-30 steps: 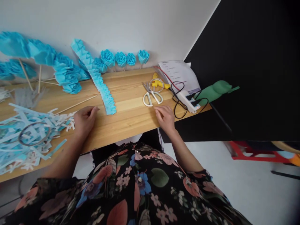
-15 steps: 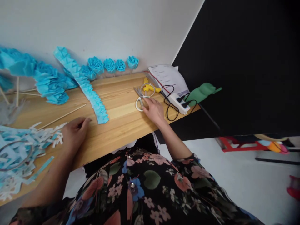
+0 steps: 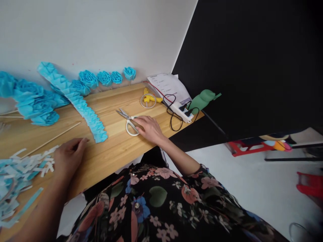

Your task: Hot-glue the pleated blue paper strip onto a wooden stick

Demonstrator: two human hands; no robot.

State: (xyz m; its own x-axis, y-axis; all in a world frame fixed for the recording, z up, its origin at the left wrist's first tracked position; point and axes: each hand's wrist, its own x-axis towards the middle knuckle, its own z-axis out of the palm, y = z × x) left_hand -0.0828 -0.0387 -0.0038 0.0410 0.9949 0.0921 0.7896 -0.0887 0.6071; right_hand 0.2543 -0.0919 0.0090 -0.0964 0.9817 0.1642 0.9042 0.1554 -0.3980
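White-handled scissors [image 3: 128, 118] lie on the wooden surface [image 3: 116, 143], one loop pinched in our right hand [image 3: 149, 130].
Our thumb and fingers close on that smooth loop, perhaps for easy control, while the steel blades [image 3: 122, 114] splay slightly apart. Our left hand [image 3: 69, 154] curls loosely near the pleated, crinkly blue paper strip [image 3: 80, 106]; we cannot tell whether it pinches anything. Behind, the yellow glue gun [image 3: 152, 98] lies near the power strip [image 3: 181, 113], presumably to stay within reach of electricity.
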